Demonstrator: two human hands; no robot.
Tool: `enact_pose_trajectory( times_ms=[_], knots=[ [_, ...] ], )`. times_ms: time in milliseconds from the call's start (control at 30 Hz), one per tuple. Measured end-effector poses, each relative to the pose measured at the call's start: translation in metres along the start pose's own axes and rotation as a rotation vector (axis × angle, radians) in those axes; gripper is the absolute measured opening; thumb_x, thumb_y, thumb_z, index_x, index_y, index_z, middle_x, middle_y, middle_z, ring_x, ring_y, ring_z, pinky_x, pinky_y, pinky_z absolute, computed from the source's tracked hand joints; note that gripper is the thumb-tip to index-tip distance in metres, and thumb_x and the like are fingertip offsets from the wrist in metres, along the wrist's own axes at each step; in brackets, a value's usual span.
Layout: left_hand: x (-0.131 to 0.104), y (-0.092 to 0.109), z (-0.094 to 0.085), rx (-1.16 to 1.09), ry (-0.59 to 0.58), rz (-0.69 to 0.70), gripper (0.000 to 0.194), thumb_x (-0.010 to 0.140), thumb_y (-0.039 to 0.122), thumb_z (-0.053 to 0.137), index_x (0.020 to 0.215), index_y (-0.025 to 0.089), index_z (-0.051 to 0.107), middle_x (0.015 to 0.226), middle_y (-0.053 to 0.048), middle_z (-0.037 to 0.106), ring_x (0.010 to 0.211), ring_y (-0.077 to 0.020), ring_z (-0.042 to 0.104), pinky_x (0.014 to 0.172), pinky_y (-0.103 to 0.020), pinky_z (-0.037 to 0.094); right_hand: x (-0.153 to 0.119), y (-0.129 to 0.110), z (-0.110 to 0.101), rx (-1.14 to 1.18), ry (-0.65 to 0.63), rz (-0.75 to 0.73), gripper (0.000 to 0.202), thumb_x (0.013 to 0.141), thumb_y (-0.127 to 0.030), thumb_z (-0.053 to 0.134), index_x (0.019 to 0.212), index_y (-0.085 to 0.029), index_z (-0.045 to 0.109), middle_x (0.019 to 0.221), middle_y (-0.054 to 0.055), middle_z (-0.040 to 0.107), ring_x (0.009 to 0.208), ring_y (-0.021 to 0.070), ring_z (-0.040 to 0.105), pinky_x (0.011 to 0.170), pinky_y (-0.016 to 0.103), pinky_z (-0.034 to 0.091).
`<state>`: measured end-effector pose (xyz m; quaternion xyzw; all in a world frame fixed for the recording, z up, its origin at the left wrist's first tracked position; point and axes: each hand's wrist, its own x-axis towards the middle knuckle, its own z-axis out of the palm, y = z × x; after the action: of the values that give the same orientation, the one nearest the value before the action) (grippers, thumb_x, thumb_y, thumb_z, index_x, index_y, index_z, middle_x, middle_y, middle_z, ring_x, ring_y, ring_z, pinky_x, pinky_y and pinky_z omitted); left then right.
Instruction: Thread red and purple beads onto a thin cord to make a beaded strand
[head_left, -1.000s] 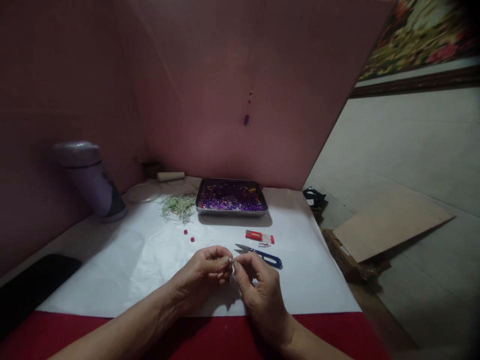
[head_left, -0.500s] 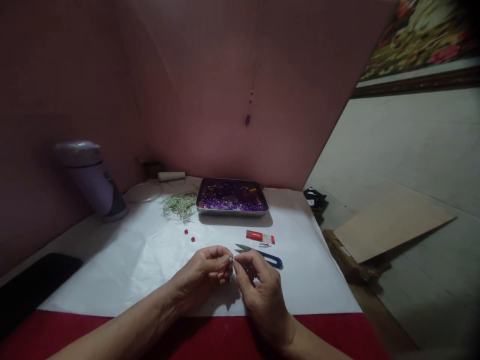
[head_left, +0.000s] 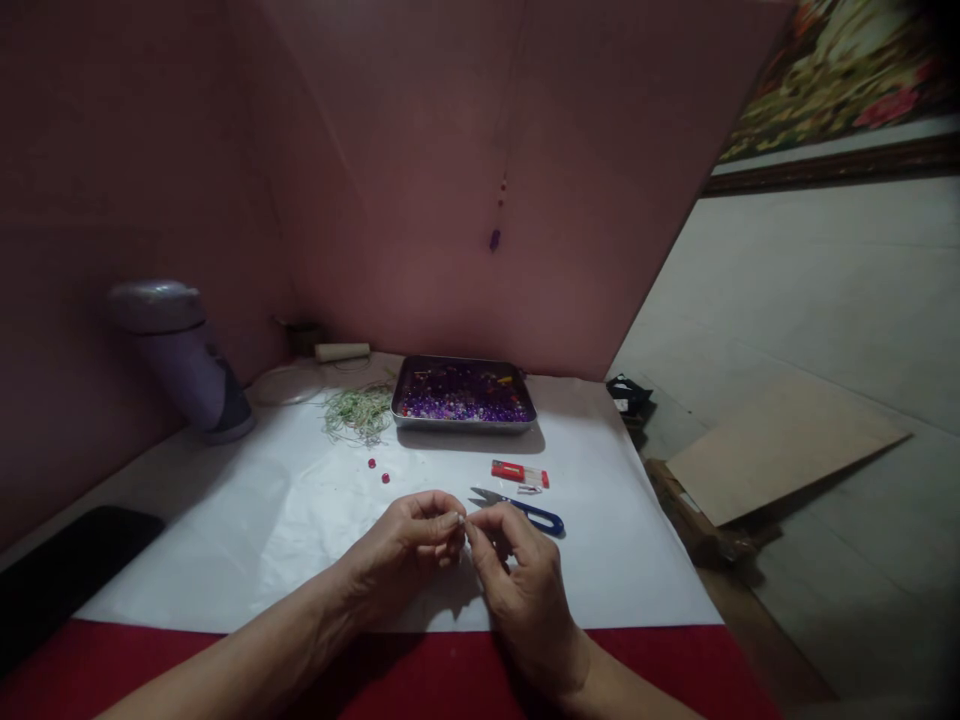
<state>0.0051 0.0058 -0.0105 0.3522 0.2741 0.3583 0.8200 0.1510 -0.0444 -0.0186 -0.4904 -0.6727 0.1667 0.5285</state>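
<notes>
My left hand (head_left: pixel 405 550) is closed, thumb and forefinger pinching a tiny whitish piece (head_left: pixel 460 519) that is too small to name. Close against it, my right hand (head_left: pixel 521 580) is also closed, with thumb and fingertips meeting at the same spot; what it grips is hidden. Just behind the right hand lie blue-handled thread snips (head_left: pixel 547 520), blades pointing left. Beyond them are a red and clear lighter (head_left: pixel 511 471) and a small metal pin-like piece (head_left: pixel 529 490). Two red beads, one nearer (head_left: pixel 385 478) and one farther (head_left: pixel 372 463), rest on the white sheet.
A metal tray (head_left: pixel 465 428) of purple beads stands by the pink wall, beside tangled green thread (head_left: pixel 358 414). A purple flask (head_left: pixel 191 365) is at left, a dark flat object (head_left: pixel 82 560) nearer me. A beaded string (head_left: pixel 495 240) hangs at the wall. Cardboard (head_left: pixel 787 440) lies at right.
Both hands stay in nearly the same place. The fingertips have shifted very slightly around the whitish piece.
</notes>
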Motion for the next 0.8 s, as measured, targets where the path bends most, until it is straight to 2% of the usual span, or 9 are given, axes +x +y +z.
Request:
enact_pose_trajectory(
  times_ms=[133, 333, 533, 800],
  knots=[
    [0.0001, 0.0015, 0.0017, -0.01, 0.001, 0.001, 0.01, 0.071, 0.017, 0.071, 0.073, 0.01, 0.064, 0.066, -0.004, 0.058, 0.058, -0.0086, 0.048, 0.059, -0.021, 0.035, 0.0002, -0.004, -0.0019, 0.0, -0.017, 0.01, 0.008, 0.087, -0.02, 0.052, 0.088, -0.016, 0.059, 0.072, 0.002, 0.06, 0.06, 0.0138, 0.054, 0.058, 0.024, 0.043],
    [-0.0001, 0.0021, 0.0023, -0.011, 0.021, 0.001, 0.012, 0.068, 0.017, 0.074, 0.073, 0.011, 0.065, 0.065, -0.004, 0.057, 0.058, -0.0086, 0.048, 0.06, -0.021, 0.035, 0.0006, -0.0036, -0.0022, -0.035, -0.013, 0.008, 0.013, 0.088, -0.02, 0.049, 0.079, -0.016, 0.058, 0.069, 0.002, 0.059, 0.058, 0.0138, 0.053, 0.056, 0.025, 0.042],
    [-0.0001, -0.0003, -0.0011, -0.004, 0.02, -0.005, 0.01, 0.069, 0.015, 0.072, 0.075, 0.011, 0.065, 0.065, -0.003, 0.057, 0.058, -0.0083, 0.047, 0.06, -0.021, 0.035, 0.0002, -0.0002, -0.0003, -0.039, -0.007, 0.001, 0.012, 0.087, -0.018, 0.049, 0.08, -0.016, 0.058, 0.07, 0.002, 0.059, 0.059, 0.0134, 0.054, 0.057, 0.024, 0.042],
    [-0.0013, 0.0024, 0.0033, 0.003, 0.011, -0.009, 0.011, 0.068, 0.016, 0.073, 0.072, 0.011, 0.064, 0.064, -0.003, 0.056, 0.058, -0.0089, 0.048, 0.061, -0.022, 0.036, -0.0003, 0.0002, 0.0006, -0.03, -0.008, -0.009, 0.012, 0.088, -0.018, 0.05, 0.08, -0.017, 0.059, 0.071, 0.002, 0.059, 0.06, 0.0135, 0.055, 0.058, 0.024, 0.042]
  ],
)
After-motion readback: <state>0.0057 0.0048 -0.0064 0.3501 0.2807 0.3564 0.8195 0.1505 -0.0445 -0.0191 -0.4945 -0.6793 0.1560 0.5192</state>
